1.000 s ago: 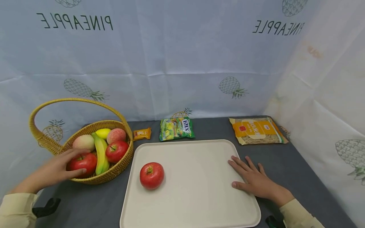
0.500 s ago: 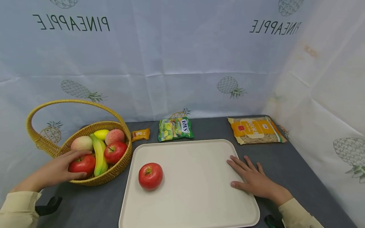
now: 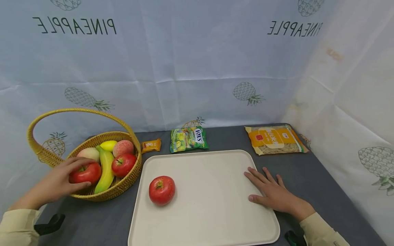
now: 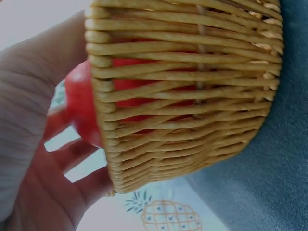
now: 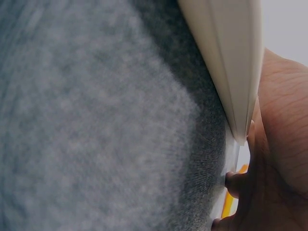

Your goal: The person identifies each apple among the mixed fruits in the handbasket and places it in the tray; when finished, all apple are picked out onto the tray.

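Observation:
My left hand [image 3: 56,182] curls its fingers and thumb round a red apple [image 3: 87,173] at the left side of a yellow wicker basket [image 3: 134,173]. In the left wrist view this apple [image 4: 82,103] shows above the rim and through the weave. Beside it in the basket lie a banana [image 3: 106,168], a second red apple [image 3: 123,165], two peaches [image 3: 123,148] and a lemon [image 3: 108,146]. Another red apple [image 3: 161,190] sits on the left part of a beige tray [image 3: 212,201]. My right hand [image 3: 274,195] rests with spread fingers on the tray's right edge.
Behind the tray lie a small orange packet [image 3: 151,145], a green candy bag [image 3: 188,139] and an orange-and-clear food bag [image 3: 276,140]. The basket's tall handle [image 3: 77,110] arches above the fruit. A pineapple-print cloth [image 3: 197,61] hangs at the back.
The apple in my left hand has shifted up and left a little, and the banana's lower end has slid left. My right hand keeps its place on the tray. The view has drifted slightly.

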`<state>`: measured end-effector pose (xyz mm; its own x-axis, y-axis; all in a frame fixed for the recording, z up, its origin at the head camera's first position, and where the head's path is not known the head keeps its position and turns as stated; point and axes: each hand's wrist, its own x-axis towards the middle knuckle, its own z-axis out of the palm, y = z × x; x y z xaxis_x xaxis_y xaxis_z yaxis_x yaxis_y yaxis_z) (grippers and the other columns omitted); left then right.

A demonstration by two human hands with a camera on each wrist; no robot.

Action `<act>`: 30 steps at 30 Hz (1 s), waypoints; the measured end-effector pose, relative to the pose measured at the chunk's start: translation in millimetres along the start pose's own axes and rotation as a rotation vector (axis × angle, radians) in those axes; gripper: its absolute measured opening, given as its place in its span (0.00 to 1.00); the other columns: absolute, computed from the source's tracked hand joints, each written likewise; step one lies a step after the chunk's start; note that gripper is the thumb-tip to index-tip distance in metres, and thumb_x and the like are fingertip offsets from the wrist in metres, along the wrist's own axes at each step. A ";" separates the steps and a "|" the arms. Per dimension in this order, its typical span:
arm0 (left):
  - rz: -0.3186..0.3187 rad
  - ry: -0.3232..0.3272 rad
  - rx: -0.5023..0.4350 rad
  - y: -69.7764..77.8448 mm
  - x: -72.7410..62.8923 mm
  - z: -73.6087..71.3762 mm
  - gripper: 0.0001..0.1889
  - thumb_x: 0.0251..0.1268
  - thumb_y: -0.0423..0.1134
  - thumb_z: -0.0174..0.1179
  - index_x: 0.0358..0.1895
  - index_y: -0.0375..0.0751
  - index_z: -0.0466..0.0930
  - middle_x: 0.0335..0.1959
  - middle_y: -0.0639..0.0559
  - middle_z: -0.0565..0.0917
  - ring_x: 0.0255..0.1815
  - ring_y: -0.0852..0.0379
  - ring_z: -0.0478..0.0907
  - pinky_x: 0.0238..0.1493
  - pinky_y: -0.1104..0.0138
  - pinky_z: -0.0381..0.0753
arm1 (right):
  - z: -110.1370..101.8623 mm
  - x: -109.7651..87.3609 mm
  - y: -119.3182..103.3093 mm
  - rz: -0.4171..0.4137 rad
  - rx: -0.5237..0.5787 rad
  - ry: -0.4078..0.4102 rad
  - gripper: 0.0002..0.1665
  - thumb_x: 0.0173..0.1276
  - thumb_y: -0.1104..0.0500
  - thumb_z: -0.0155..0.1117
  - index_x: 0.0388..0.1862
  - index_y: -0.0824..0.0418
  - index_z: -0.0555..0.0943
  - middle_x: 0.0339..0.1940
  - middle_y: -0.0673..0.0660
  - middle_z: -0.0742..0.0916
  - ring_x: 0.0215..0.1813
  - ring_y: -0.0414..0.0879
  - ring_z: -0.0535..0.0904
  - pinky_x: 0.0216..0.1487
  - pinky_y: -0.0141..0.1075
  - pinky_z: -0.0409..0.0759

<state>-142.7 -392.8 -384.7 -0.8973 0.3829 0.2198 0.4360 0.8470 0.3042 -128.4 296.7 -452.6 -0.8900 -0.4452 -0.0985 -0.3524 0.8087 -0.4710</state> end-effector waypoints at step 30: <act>0.262 0.162 -0.274 133.5 78.5 -12.7 0.44 0.46 0.30 0.81 0.71 0.52 0.74 0.71 0.55 0.70 0.65 0.62 0.68 0.50 0.77 0.78 | -0.3 0.7 -2.7 0.003 0.019 0.000 0.48 0.69 0.34 0.64 0.82 0.48 0.61 0.83 0.57 0.58 0.78 0.77 0.41 0.60 0.82 0.32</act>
<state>-154.1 -254.3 -315.1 -0.7403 0.4907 0.4594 0.6703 0.5905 0.4494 -128.1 294.3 -451.2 -0.8908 -0.4432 -0.1002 -0.3446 0.8025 -0.4870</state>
